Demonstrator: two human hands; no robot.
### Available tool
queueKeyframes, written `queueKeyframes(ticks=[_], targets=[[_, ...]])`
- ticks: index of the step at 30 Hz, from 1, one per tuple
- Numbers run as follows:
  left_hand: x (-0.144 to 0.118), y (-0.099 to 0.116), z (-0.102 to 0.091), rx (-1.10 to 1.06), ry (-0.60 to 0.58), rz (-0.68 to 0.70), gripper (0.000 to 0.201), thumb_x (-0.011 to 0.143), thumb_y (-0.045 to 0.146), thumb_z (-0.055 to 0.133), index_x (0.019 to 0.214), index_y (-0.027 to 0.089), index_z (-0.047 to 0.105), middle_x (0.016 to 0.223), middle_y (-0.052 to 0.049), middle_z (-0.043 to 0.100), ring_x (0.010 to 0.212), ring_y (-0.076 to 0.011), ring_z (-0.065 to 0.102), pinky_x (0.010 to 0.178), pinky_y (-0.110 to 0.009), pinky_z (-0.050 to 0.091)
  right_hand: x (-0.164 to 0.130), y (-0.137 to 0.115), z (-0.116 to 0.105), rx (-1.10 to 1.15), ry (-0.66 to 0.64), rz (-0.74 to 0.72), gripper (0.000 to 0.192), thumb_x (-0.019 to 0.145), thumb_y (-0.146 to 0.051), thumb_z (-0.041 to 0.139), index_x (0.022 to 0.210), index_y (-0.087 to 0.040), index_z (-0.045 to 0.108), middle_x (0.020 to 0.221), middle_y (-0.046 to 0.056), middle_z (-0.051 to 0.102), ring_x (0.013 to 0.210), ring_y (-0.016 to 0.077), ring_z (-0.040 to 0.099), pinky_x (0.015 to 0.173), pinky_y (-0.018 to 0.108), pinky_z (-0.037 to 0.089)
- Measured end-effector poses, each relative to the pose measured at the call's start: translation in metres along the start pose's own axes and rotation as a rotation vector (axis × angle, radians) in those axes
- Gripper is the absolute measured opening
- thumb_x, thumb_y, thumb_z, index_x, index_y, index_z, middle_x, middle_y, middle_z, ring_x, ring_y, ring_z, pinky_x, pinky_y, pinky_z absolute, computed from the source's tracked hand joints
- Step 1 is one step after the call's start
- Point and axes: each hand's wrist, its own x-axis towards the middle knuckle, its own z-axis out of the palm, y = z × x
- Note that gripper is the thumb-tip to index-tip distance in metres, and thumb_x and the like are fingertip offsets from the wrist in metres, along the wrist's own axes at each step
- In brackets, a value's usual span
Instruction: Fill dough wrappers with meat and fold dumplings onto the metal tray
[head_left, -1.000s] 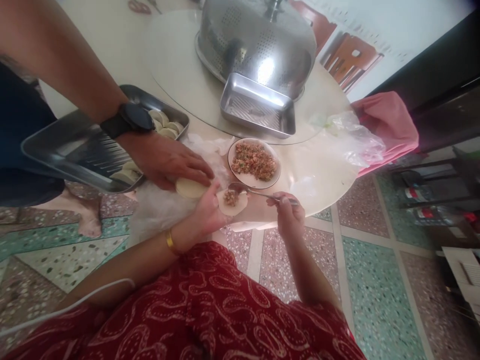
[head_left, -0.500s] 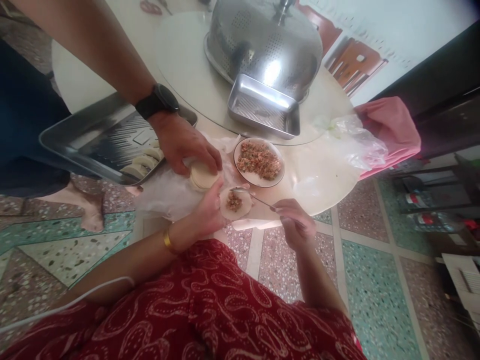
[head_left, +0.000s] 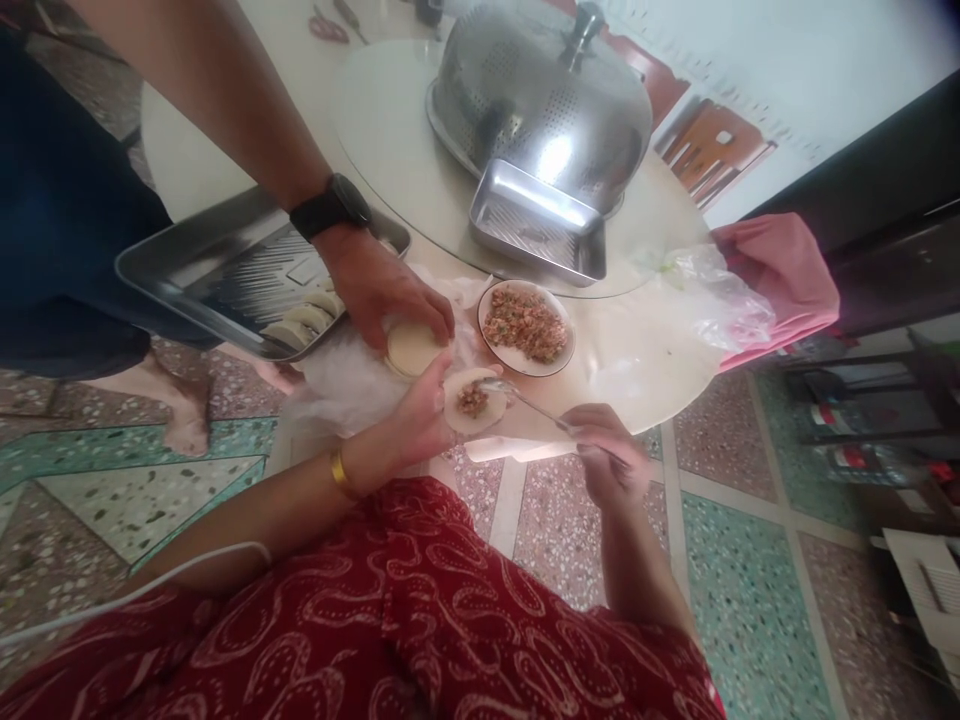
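Observation:
On my left hand [head_left: 427, 415] rests a round dumpling wrapper [head_left: 463, 418], held by its edge, with a small heap of meat filling [head_left: 473, 400] in its middle. My right hand [head_left: 609, 452] is closed round the handle of a metal spoon [head_left: 536, 405], whose bowl is at the filling. Just beyond the wrapper stands a plate [head_left: 517, 362] of minced filling [head_left: 523, 318]. Beside my left hand, a co-worker's hand [head_left: 382, 290] with a black watch touches a stack of round wrappers [head_left: 412, 350] on a plastic bag [head_left: 345, 370].
At the left a metal tray [head_left: 217, 240] holds several folded dumplings [head_left: 304, 318]. A smaller metal tray [head_left: 536, 235] leans near a perforated steel dome cover [head_left: 555, 110] on the round table [head_left: 645, 370]. A clear plastic bag [head_left: 727, 290] and pink cloth [head_left: 795, 265] lie right.
My right hand has drawn slightly to the right with the spoon. The wrapper and its filling stay on my left hand. The co-worker's hand remains at the wrapper stack. The whole view has shifted a little.

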Motion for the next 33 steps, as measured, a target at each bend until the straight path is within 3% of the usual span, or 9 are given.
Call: queueKeyframes(ticks=[4,7,12,17,21,24,29,33], targets=[[-0.004,0.003,0.003,-0.002,0.0,0.016,0.065,0.098,0.057,0.03,0.134,0.009,0.054,0.1,-0.015,0.072,0.092,-0.0278,0.069,0.087,-0.045,0.054,-0.013,-0.001,-0.01,-0.004,0.111,0.048,0.014,0.091,-0.03,0.059,0.101,-0.033,0.068,0.091,0.004,0.075,0.082,0.0254,0.071,0.068,0.045,0.057],[-0.007,0.004,0.006,-0.009,0.002,0.003,0.065,0.097,0.06,0.031,0.134,0.011,0.055,0.1,-0.014,0.072,0.092,-0.0281,0.07,0.085,-0.046,0.055,-0.019,-0.003,-0.014,0.016,0.125,0.051,0.011,0.09,-0.033,0.061,0.097,-0.033,0.069,0.09,0.004,0.075,0.082,0.0262,0.07,0.068,0.046,0.057],[-0.009,0.001,0.008,-0.016,-0.021,0.006,0.063,0.098,0.057,0.032,0.13,0.009,0.056,0.099,-0.016,0.072,0.093,-0.0273,0.07,0.085,-0.042,0.055,-0.015,-0.006,-0.004,0.04,0.061,0.099,0.014,0.091,-0.027,0.06,0.1,-0.032,0.07,0.089,0.004,0.075,0.084,0.0249,0.07,0.069,0.044,0.057],[-0.01,-0.002,0.005,-0.023,-0.042,0.051,0.06,0.097,0.055,0.037,0.128,0.008,0.057,0.099,-0.017,0.072,0.094,-0.0278,0.069,0.088,-0.042,0.054,-0.004,-0.011,0.007,0.054,0.107,0.109,0.017,0.092,-0.023,0.058,0.103,-0.029,0.07,0.089,0.005,0.074,0.092,0.0236,0.07,0.069,0.039,0.057],[-0.011,-0.001,0.004,-0.056,-0.034,0.067,0.053,0.098,0.054,0.037,0.122,0.012,0.059,0.1,-0.014,0.072,0.091,-0.0287,0.069,0.087,-0.049,0.054,0.002,-0.022,0.007,0.089,0.144,0.093,0.022,0.091,-0.018,0.06,0.108,-0.028,0.068,0.087,0.002,0.075,0.084,0.0191,0.073,0.065,0.032,0.057],[-0.009,-0.006,0.004,-0.057,0.032,0.086,0.051,0.1,0.052,0.03,0.116,0.015,0.061,0.096,-0.012,0.071,0.089,-0.0263,0.068,0.087,-0.047,0.054,0.003,-0.026,0.006,0.108,0.117,0.068,0.028,0.087,-0.014,0.064,0.111,-0.028,0.067,0.089,0.001,0.076,0.08,0.0173,0.073,0.065,0.03,0.058],[-0.002,-0.026,-0.003,-0.08,-0.012,0.07,0.054,0.102,0.049,0.024,0.104,0.01,0.061,0.091,-0.015,0.07,0.089,-0.024,0.068,0.086,-0.037,0.053,-0.004,-0.026,0.003,0.043,0.02,0.109,0.024,0.083,-0.012,0.067,0.102,-0.025,0.071,0.083,0.001,0.076,0.071,0.0169,0.072,0.06,0.029,0.057],[0.002,-0.034,-0.013,-0.156,-0.037,0.036,0.052,0.101,0.047,0.029,0.104,0.007,0.062,0.087,-0.014,0.071,0.087,-0.0257,0.069,0.091,-0.043,0.052,-0.009,-0.025,-0.002,0.045,0.195,0.15,0.013,0.08,-0.018,0.071,0.092,-0.02,0.073,0.076,0.002,0.074,0.067,0.0189,0.072,0.061,0.033,0.059]])
